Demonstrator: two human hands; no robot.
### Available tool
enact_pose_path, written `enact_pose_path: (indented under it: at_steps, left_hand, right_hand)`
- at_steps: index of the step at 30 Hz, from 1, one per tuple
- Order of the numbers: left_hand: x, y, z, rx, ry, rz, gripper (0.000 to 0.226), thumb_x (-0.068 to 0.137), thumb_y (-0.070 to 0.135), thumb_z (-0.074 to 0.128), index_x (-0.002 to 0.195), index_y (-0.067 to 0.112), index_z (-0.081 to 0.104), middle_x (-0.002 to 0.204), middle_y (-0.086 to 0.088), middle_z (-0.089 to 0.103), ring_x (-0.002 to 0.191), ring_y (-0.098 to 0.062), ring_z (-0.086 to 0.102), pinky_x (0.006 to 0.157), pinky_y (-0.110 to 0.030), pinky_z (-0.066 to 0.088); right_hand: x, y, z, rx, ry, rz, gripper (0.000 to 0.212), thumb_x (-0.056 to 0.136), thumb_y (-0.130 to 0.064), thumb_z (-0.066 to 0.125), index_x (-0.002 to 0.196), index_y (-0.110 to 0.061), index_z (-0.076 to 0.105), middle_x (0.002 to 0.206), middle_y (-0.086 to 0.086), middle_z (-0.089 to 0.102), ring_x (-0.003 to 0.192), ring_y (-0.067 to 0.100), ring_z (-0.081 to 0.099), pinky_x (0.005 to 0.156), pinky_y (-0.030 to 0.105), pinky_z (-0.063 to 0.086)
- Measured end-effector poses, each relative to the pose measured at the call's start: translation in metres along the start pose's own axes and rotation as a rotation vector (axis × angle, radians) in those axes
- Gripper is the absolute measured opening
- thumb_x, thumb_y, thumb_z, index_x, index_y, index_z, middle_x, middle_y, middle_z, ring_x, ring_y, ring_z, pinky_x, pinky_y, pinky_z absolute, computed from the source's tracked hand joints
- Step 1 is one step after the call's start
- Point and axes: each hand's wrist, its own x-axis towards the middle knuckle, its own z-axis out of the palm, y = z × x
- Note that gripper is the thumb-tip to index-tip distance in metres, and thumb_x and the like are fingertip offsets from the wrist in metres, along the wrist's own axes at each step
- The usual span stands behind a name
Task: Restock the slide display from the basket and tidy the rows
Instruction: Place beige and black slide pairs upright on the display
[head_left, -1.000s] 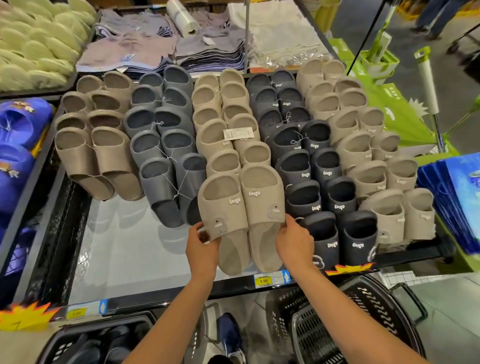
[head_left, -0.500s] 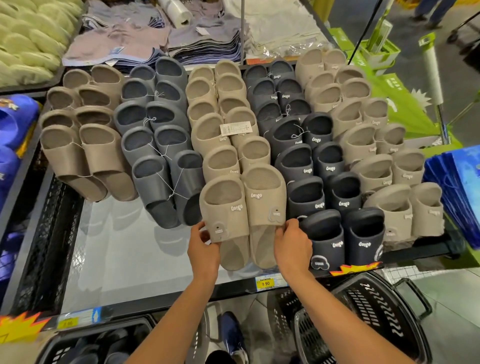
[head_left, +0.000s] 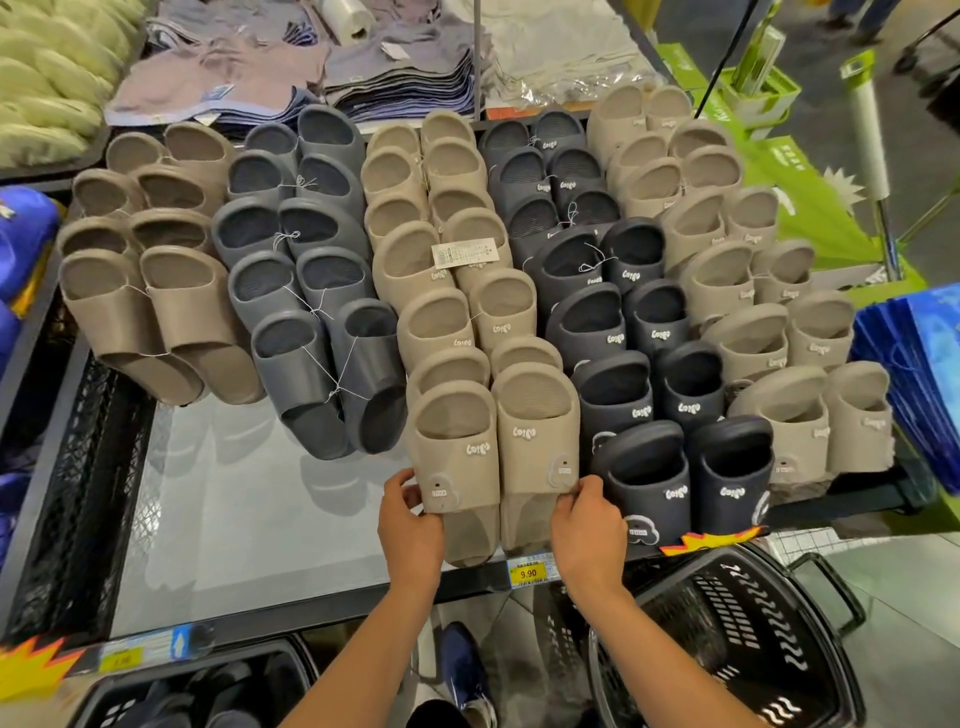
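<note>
Across a broad display table (head_left: 249, 530), crowded with slide rows (head_left: 291, 291) in tan, grey, beige and black. Below its front edge, right of centre, a black basket (head_left: 779, 649). At the front of the middle row, reaching the shelf lip: a beige pair (head_left: 493, 447), gripped on its outer sides by the left hand (head_left: 410, 525) and right hand (head_left: 587, 525), fingers curled round the straps. Risks slipping over the lip by the price tag (head_left: 527, 573) if released this low, or knocking the neighbouring black pair (head_left: 685, 483) askew.
</note>
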Motion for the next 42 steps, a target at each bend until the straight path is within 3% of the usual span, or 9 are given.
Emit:
enact_pose_path:
  at_steps: [4,11,17,21,26,32,42]
  left_hand:
    - [-0.003,-0.005,0.008,0.023,0.033,-0.017,0.043,0.089,0.011,0.069,0.127,0.022,0.051,0.114,-0.001,0.062,0.103,-0.017,0.060,0.091,-0.035,0.053]
    - [-0.004,-0.015,0.012,0.074,0.070,0.022,0.044,0.089,0.016,0.070,0.125,0.028,0.048,0.118,0.004,0.058,0.103,-0.014,0.058,0.089,-0.033,0.051]
    - [-0.009,-0.036,0.015,0.294,-0.042,0.031,0.058,0.083,0.015,0.073,0.133,0.020,0.043,0.123,-0.004,0.051,0.106,-0.023,0.058,0.088,-0.045,0.054]
    - [-0.010,-0.042,0.013,0.367,-0.074,0.051,0.054,0.084,0.021,0.072,0.131,0.018,0.045,0.123,-0.005,0.055,0.105,-0.026,0.060,0.087,-0.047,0.055]
    - [-0.006,-0.041,0.011,0.412,-0.153,0.049,0.052,0.085,0.026,0.067,0.131,0.021,0.043,0.118,-0.005,0.058,0.103,-0.026,0.061,0.087,-0.047,0.053]
    - [-0.007,-0.039,0.007,0.412,-0.216,0.039,0.066,0.081,0.009,0.063,0.139,0.026,0.035,0.120,-0.002,0.057,0.106,-0.026,0.059,0.089,-0.046,0.052]
    - [-0.006,-0.039,0.005,0.271,-0.259,0.015,0.075,0.073,0.022,0.070,0.137,0.038,0.033,0.117,0.002,0.061,0.105,-0.025,0.062,0.089,-0.047,0.053]
  right_hand:
    - [0.000,0.005,0.008,0.013,-0.001,0.028,0.009,0.097,-0.017,0.046,0.097,-0.009,0.049,0.089,0.016,0.069,0.084,0.038,0.063,0.069,0.042,0.047]
    - [-0.002,0.017,0.013,-0.050,0.002,0.037,0.012,0.094,-0.015,0.046,0.098,-0.006,0.054,0.090,0.016,0.070,0.087,0.037,0.064,0.062,0.035,0.035]
    - [-0.004,0.021,0.016,-0.106,-0.035,0.017,0.011,0.091,-0.011,0.049,0.095,-0.005,0.057,0.092,0.016,0.070,0.088,0.034,0.067,0.064,0.033,0.041]
    - [-0.007,0.023,0.020,-0.164,-0.057,-0.042,0.008,0.089,-0.011,0.054,0.094,-0.004,0.057,0.088,0.017,0.071,0.084,0.033,0.068,0.066,0.036,0.049]
    - [-0.006,0.026,0.018,-0.159,-0.075,-0.045,0.012,0.090,-0.009,0.052,0.101,-0.006,0.052,0.095,0.015,0.070,0.090,0.032,0.067,0.070,0.037,0.050]
    - [-0.008,0.031,0.016,-0.144,-0.074,-0.096,0.010,0.091,-0.008,0.051,0.100,-0.005,0.052,0.094,0.016,0.069,0.089,0.034,0.066,0.069,0.038,0.048]
    - [-0.010,0.036,0.011,-0.150,-0.094,-0.095,0.020,0.092,-0.014,0.050,0.110,-0.008,0.050,0.101,0.014,0.068,0.095,0.032,0.065,0.074,0.036,0.048]
